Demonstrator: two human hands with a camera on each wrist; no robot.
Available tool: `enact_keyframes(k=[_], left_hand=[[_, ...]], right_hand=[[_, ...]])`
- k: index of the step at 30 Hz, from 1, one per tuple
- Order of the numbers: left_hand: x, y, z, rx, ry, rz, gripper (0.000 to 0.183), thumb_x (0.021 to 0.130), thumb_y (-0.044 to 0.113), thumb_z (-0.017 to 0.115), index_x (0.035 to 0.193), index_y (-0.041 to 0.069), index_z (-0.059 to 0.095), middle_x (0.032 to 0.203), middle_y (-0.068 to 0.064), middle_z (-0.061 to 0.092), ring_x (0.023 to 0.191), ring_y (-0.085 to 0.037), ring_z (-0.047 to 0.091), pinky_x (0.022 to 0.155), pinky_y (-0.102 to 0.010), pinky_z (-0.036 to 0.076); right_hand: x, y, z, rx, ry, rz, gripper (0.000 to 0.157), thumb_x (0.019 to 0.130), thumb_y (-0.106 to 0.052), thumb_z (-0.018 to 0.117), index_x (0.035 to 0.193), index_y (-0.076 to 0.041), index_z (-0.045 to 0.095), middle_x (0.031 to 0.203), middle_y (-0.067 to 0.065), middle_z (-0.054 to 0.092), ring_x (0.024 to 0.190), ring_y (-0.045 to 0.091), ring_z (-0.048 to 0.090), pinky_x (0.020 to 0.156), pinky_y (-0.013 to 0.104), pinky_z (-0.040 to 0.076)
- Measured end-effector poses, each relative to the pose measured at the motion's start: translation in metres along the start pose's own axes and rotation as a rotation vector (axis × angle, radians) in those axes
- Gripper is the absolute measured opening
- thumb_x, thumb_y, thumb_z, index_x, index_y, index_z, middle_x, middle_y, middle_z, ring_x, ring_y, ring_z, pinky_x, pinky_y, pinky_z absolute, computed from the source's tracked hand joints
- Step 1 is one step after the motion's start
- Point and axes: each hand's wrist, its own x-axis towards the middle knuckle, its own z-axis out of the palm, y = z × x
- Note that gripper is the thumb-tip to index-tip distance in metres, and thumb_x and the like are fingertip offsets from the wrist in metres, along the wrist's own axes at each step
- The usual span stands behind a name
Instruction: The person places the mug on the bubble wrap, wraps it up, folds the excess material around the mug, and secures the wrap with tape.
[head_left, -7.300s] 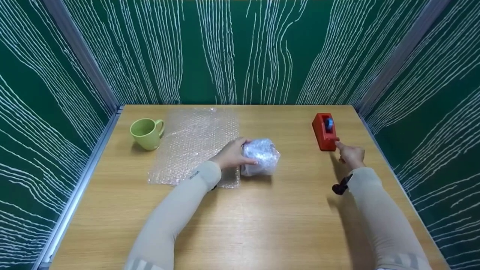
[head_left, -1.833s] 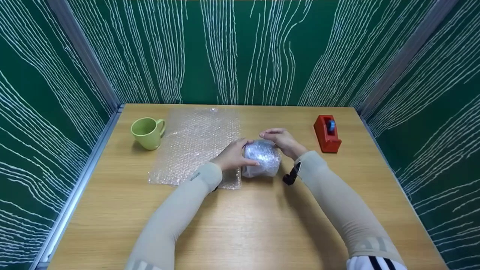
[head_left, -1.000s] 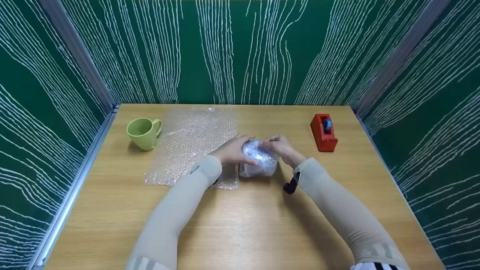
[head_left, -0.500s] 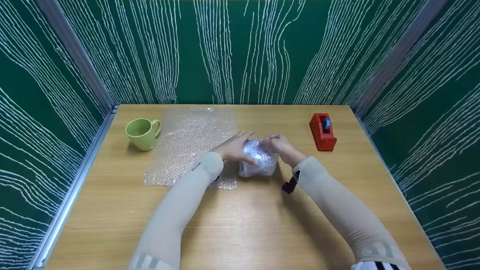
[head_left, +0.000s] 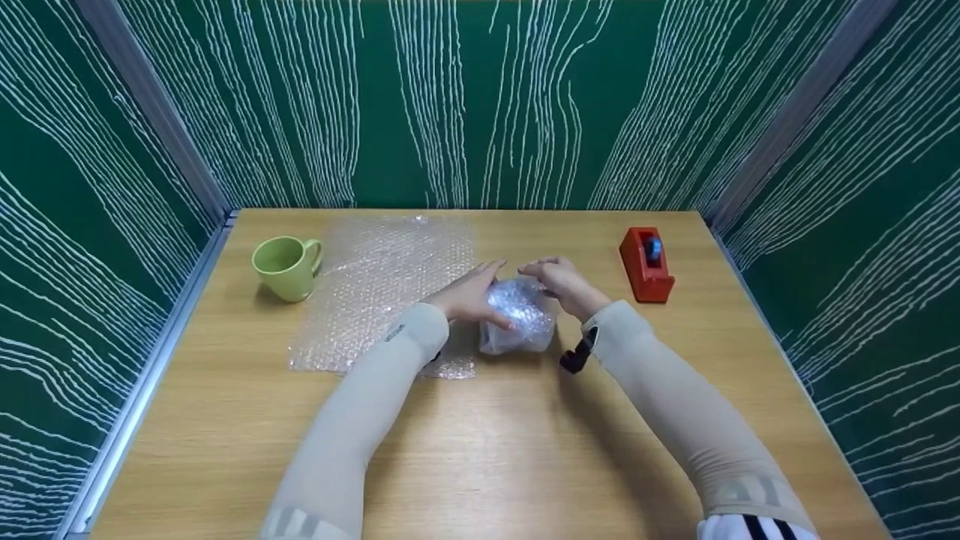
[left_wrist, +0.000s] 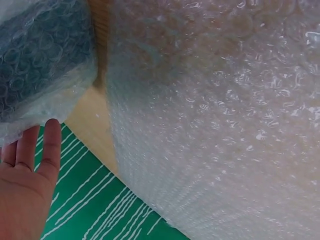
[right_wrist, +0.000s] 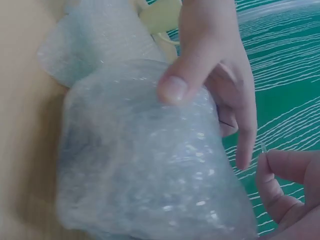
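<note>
A bundle in bubble wrap [head_left: 521, 319] stands on the table, its contents hidden by the wrap. My left hand [head_left: 469, 295] holds it from the left, thumb on the near side and fingers round the far side. In the right wrist view, that thumb presses on the wrapped top. My right hand [head_left: 568, 286] is just over the bundle's far right side. Its thumb and index finger pinch a small piece of clear tape [right_wrist: 263, 147], most of it hidden between the fingertips.
A flat sheet of bubble wrap [head_left: 382, 277] lies left of the bundle, under the left forearm's wrist end. Beyond it, a green mug [head_left: 285, 270] stands at the left. At the back right is a red tape dispenser [head_left: 646, 266]. Green walls enclose the wooden table [head_left: 480, 450].
My right hand went from the tape dispenser to the bundle, came down on its upper right side, and has just lifted slightly off. My left hand stays on the bundle.
</note>
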Motion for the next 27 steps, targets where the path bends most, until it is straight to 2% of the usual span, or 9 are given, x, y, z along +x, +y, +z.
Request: enact_keyframes(k=[4,7,12,15,18,21,24,27], left_hand=[[0.003,-0.003,0.006,-0.035,0.024,0.001,0.126,0.074,0.052,0.099,0.171,0.015,0.026,0.166,-0.013,0.049,0.151,-0.031,0.051,0.129,-0.047,0.04],[0.004,-0.005,0.009,-0.071,0.046,0.018,0.12,0.073,0.05,0.1,0.166,0.013,0.032,0.163,-0.014,0.052,0.148,-0.032,0.054,0.128,-0.046,0.041],[0.002,-0.006,0.011,-0.118,0.055,0.031,0.133,0.072,0.049,0.101,0.171,0.01,0.022,0.164,-0.017,0.052,0.148,-0.033,0.055,0.128,-0.046,0.041],[0.003,-0.006,0.011,-0.095,0.04,0.046,0.138,0.074,0.049,0.1,0.175,0.013,0.013,0.162,-0.016,0.052,0.147,-0.031,0.054,0.129,-0.045,0.041],[0.003,-0.006,0.008,-0.05,0.019,0.059,0.136,0.076,0.05,0.098,0.176,0.02,0.012,0.164,-0.016,0.048,0.15,-0.032,0.051,0.13,-0.048,0.039],[0.004,-0.006,0.005,-0.003,-0.003,0.062,0.127,0.077,0.054,0.096,0.175,0.028,0.02,0.169,-0.015,0.042,0.155,-0.032,0.045,0.13,-0.052,0.037],[0.003,-0.006,0.002,0.013,-0.02,0.063,0.117,0.077,0.055,0.095,0.172,0.029,0.032,0.173,-0.011,0.038,0.158,-0.032,0.041,0.131,-0.054,0.035],[0.002,-0.005,0.0,0.011,-0.026,0.063,0.111,0.077,0.053,0.096,0.169,0.026,0.04,0.17,-0.01,0.04,0.155,-0.031,0.044,0.13,-0.053,0.036]], right_hand=[[0.006,-0.005,-0.004,-0.025,-0.019,-0.055,0.048,0.113,-0.024,0.056,0.152,0.003,0.053,0.167,0.021,0.041,0.16,0.038,0.032,0.135,0.056,0.026],[0.01,-0.006,-0.005,-0.035,-0.042,-0.09,0.043,0.113,-0.021,0.056,0.149,0.003,0.059,0.162,0.02,0.05,0.159,0.037,0.036,0.134,0.057,0.027],[0.014,-0.001,-0.006,-0.066,-0.048,-0.046,0.043,0.111,-0.019,0.059,0.149,0.002,0.059,0.161,0.02,0.052,0.156,0.036,0.042,0.134,0.054,0.029],[0.009,0.002,-0.005,-0.07,-0.029,0.008,0.056,0.107,-0.017,0.064,0.156,0.005,0.048,0.168,0.023,0.041,0.158,0.039,0.037,0.135,0.053,0.029],[0.003,0.003,-0.003,-0.053,-0.02,0.053,0.073,0.103,-0.016,0.069,0.163,0.003,0.033,0.175,0.022,0.025,0.162,0.041,0.028,0.136,0.053,0.025],[-0.002,0.004,-0.002,-0.039,-0.027,0.075,0.077,0.101,-0.016,0.069,0.165,0.001,0.03,0.179,0.02,0.015,0.164,0.041,0.023,0.137,0.053,0.023],[-0.006,0.004,0.0,-0.046,-0.032,0.08,0.073,0.101,-0.018,0.068,0.163,0.001,0.034,0.18,0.019,0.013,0.164,0.041,0.023,0.137,0.053,0.022],[-0.009,0.004,0.0,-0.065,-0.027,0.089,0.078,0.101,-0.021,0.069,0.165,-0.001,0.029,0.18,0.019,0.013,0.164,0.042,0.023,0.137,0.054,0.021]])
